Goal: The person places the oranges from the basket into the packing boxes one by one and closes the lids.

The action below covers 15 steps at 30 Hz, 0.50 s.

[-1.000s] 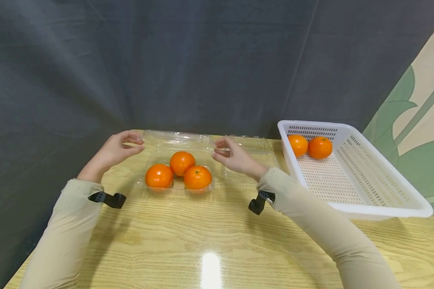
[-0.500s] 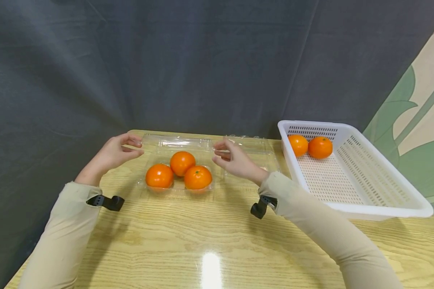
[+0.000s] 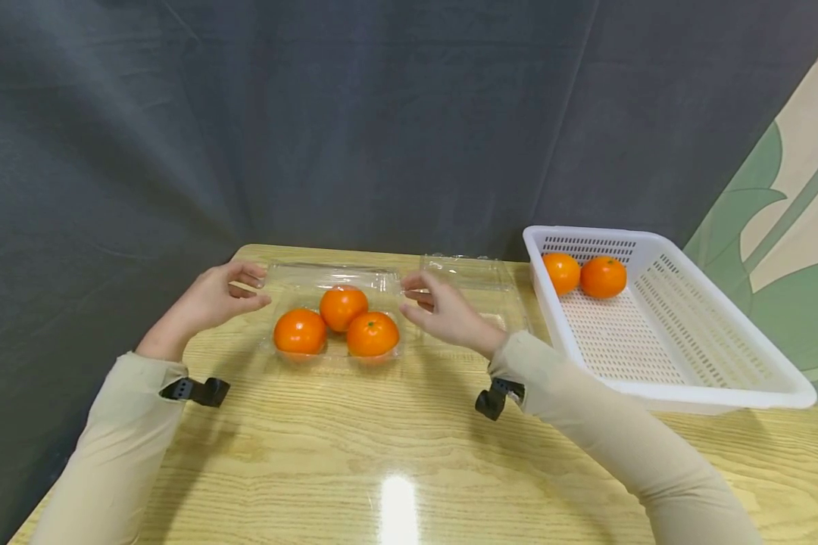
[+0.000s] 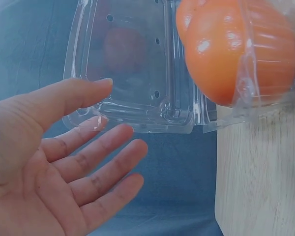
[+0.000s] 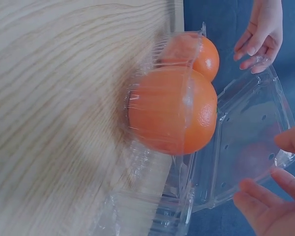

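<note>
A clear plastic clamshell box with three oranges point(image 3: 372, 334) in its base point(image 3: 337, 359) sits on the table. Its hinged lid point(image 3: 330, 277) stands raised behind the fruit, with vent holes showing in the left wrist view. At the lid's left end, my left hand point(image 3: 216, 297) pinches the corner between thumb and index finger, the other fingers loosely spread. The opposite corner is pinched by my right hand point(image 3: 443, 306), its thumb point(image 5: 291, 139) in front of the plastic. In the right wrist view, two oranges point(image 5: 173, 110) show through the base's ribbed wall.
Just right of the box, partly behind my right hand, lies a second clear clamshell point(image 3: 466, 271). A white slotted basket point(image 3: 757, 395) holding two oranges point(image 3: 603, 278) stands on the right of the wooden table point(image 3: 300, 462). A dark curtain point(image 3: 382, 129) hangs behind the table's back edge.
Both hands have come slightly down and toward me, tipping the lid's free edge forward over the oranges. The oranges, second clamshell and basket have stayed put.
</note>
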Available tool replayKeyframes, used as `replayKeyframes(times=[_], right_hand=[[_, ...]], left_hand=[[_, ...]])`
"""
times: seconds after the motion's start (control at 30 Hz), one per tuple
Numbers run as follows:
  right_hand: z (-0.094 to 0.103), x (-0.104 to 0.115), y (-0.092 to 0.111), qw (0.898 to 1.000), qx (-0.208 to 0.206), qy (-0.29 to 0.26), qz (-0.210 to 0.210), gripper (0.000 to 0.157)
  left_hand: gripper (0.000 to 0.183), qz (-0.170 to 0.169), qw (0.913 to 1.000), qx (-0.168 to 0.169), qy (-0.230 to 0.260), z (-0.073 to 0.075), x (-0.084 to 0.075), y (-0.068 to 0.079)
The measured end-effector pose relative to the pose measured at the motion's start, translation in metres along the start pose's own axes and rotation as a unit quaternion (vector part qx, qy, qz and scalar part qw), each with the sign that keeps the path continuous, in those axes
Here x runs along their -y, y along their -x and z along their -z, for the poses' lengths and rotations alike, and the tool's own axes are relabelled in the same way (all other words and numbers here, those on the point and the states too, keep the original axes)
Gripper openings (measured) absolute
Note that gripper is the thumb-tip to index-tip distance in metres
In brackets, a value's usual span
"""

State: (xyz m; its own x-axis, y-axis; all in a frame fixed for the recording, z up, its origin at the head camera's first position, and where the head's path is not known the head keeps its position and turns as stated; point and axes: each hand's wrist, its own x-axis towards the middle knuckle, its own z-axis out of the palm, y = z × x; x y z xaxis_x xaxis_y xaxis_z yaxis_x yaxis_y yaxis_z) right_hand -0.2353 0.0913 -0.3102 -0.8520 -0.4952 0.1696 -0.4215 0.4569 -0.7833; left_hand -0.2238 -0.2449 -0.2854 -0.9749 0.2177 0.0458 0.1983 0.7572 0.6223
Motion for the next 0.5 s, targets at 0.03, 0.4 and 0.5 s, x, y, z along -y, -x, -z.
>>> replayKeyframes(times=[0.03,0.4,0.5], right_hand=[[-0.001,-0.001,0.001,1.0,-0.001,0.006,0.003,0.04],[-0.01,-0.005,0.008,0.994,-0.017,0.086,0.059,0.037],[-0.011,-0.003,0.009,0.991,-0.019,0.112,0.071,0.037]], left_hand=[[0.05,-0.001,1.0,0.0,-0.003,-0.001,0.0,0.001],[0.053,0.001,0.9975,-0.012,-0.07,-0.01,-0.007,0.009],[0.052,0.003,0.9955,-0.016,-0.093,-0.012,-0.01,0.012]])
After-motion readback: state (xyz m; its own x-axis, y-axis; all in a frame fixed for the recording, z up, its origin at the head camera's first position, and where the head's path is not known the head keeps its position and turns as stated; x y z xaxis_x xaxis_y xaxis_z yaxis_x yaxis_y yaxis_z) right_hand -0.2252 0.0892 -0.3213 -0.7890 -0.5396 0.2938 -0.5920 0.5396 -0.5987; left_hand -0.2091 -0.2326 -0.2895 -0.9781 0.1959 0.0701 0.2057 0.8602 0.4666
